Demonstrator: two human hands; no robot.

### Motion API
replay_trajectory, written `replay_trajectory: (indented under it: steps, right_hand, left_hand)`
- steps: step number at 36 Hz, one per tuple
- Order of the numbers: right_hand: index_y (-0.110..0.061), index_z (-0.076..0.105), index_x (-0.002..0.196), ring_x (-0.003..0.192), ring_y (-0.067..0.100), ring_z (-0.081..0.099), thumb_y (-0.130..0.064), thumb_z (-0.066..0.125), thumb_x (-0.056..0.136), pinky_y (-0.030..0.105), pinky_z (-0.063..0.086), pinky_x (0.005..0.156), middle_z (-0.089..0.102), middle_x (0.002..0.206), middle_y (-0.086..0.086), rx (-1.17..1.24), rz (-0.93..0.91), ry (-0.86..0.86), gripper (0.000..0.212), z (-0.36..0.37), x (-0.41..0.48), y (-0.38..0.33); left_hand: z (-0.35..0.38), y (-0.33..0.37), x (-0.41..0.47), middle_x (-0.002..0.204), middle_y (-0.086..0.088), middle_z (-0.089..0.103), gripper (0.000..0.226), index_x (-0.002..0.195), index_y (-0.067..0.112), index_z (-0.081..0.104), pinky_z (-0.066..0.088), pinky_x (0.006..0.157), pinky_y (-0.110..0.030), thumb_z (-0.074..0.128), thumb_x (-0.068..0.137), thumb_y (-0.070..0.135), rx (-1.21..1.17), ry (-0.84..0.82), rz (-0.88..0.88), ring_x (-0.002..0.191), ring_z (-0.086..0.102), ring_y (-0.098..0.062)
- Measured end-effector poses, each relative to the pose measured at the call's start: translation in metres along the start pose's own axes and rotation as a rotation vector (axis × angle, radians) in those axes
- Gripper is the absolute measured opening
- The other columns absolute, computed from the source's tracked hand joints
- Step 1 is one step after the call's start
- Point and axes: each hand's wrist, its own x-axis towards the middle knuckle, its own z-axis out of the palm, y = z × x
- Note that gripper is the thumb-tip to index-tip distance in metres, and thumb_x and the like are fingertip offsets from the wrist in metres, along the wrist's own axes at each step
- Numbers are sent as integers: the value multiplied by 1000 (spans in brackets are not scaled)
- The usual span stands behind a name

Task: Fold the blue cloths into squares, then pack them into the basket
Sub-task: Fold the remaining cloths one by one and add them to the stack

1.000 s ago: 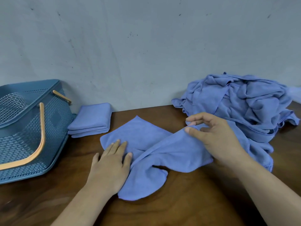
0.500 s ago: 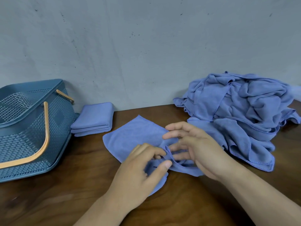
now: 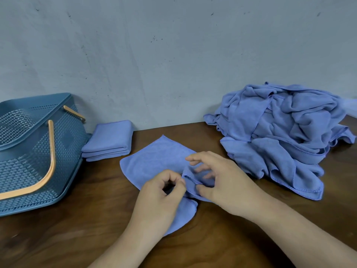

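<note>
I start at the left edge of the frame, where the basket sits on the wooden table; it is teal perforated plastic with two orange handles, and through its opening I see only part of the inside, just its own latticed wall. Just beside it on the right, against the grey wall, lies a neat stack of folded cloths, squared off, with three layers showing at the near edge. At the right of the frame a crumpled pile of cloths is heaped against the wall, its hems trailing onto the wood.

The blue cloth I am working is at the centre of the frame, lying partly flat with one corner pointing toward the wall and its near side bunched up into a raised fold; a rounded flap pokes out below my wrists. My hands are close together over that fold; the left hand pinches the stitched hem between thumb and forefinger; the right hand has its thumb against the fold and its lower fingers, blurred, curled in from the other side, index finger lifted clear.
</note>
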Motion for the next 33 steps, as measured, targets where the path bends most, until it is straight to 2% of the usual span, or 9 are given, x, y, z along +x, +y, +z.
replay_trajectory:
  steps: [3, 6, 8, 13, 17, 22, 26, 30, 33]
  right_hand:
    - [-47, 58, 135, 124, -4, 55, -25, 75, 89, 20, 44, 99, 58, 129, -30, -232, -15, -49, 54, -9, 1, 9]
    - [-41, 72, 111, 77, 4, 63, -24, 67, 99, 23, 47, 68, 69, 87, -22, -188, 19, -40, 21, -19, 3, 17]
    - [-37, 70, 102, 60, 13, 55, -27, 61, 103, 38, 47, 58, 65, 73, -9, -99, 35, 34, 14, -24, 6, 21]
    - [-34, 66, 96, 67, 24, 59, -38, 60, 99, 53, 53, 65, 65, 77, -1, -79, 5, 132, 8, -31, 8, 22]
    - [-28, 73, 80, 70, 27, 58, -43, 78, 92, 51, 51, 66, 63, 71, 3, -20, -7, 137, 20, -44, 9, 25]
    - [-26, 78, 89, 79, 25, 65, -58, 82, 85, 51, 53, 78, 69, 79, -1, -59, 50, -47, 33, -68, 3, 32]
    - [-40, 76, 94, 87, 8, 67, -51, 81, 86, 42, 55, 84, 75, 93, -17, -287, 118, -170, 14, -83, 1, 42]
    - [-40, 76, 92, 81, 7, 64, -28, 78, 92, 40, 54, 78, 70, 89, -14, -366, 100, 84, 12, -78, 5, 59]
    - [-28, 76, 102, 87, 14, 60, -22, 73, 96, 32, 45, 76, 62, 93, -8, -482, 47, 240, 9, -71, 8, 57]
  left_hand:
    - [-1, 4, -1, 78, -10, 62, 24, 82, 12, 62, 48, 72, -35, 58, 104, 21, -48, -5, -5, 72, 57, -20]
    - [-4, 2, 3, 70, 0, 48, 29, 79, 13, 51, 41, 69, -29, 54, 106, 23, -145, 33, -38, 69, 44, -11]
    - [-6, 1, 8, 70, 0, 45, 26, 75, 16, 49, 39, 71, -38, 53, 98, 29, -278, 82, -96, 70, 42, -15]
    - [-8, 6, 14, 78, -7, 65, 30, 75, 17, 63, 49, 77, -39, 55, 104, 19, -616, 117, -294, 78, 63, -20]
    - [-35, -5, 22, 102, -5, 79, 21, 87, 31, 80, 56, 89, -47, 72, 91, 49, -424, 90, -332, 97, 73, -24]
    - [-61, -8, 34, 87, 5, 75, 22, 79, 32, 77, 52, 79, -38, 70, 98, 41, -418, 23, -270, 84, 70, -16]
    - [-81, -11, 39, 74, 2, 67, 31, 70, 22, 71, 46, 72, -35, 72, 98, 35, -289, 45, -245, 71, 60, -16]
    - [-91, -28, 46, 72, 14, 72, 26, 79, 20, 69, 43, 68, -30, 69, 101, 34, 259, 266, -126, 72, 64, -9]
    - [-95, -36, 46, 58, 8, 65, 30, 81, 27, 61, 39, 57, -34, 57, 105, 44, 547, 334, -54, 64, 62, -15]
